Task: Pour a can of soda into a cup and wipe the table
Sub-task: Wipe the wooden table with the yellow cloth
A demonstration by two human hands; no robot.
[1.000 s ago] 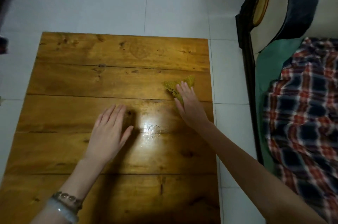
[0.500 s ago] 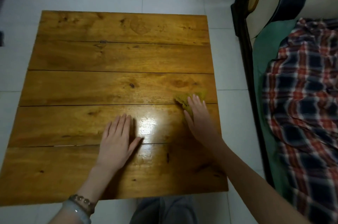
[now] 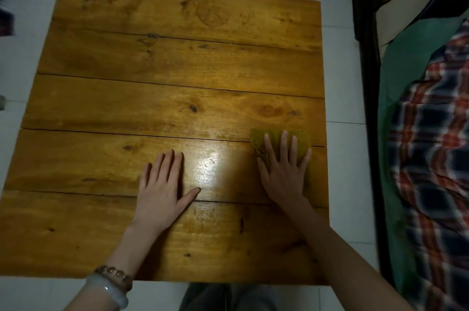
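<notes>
Yellow-green cloth (image 3: pixel 303 138): at the desk's (image 3: pixel 177 69) 3 o'clock edge, pressed flat under the right hand (image 3: pixel 283 176), fingers straight and spread, gripping nothing. Beside it, the left hand (image 3: pixel 161 189): open, palm down on bare wood. A wet sheen (image 3: pixel 206 166) lies at 9 o'clock from the cloth, between the hands; the next pass likely runs that way.

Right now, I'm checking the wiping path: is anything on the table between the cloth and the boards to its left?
Yes: the left hand lies flat on the table, left of the cloth that the right hand presses. Only a shiny patch lies between them.
</notes>
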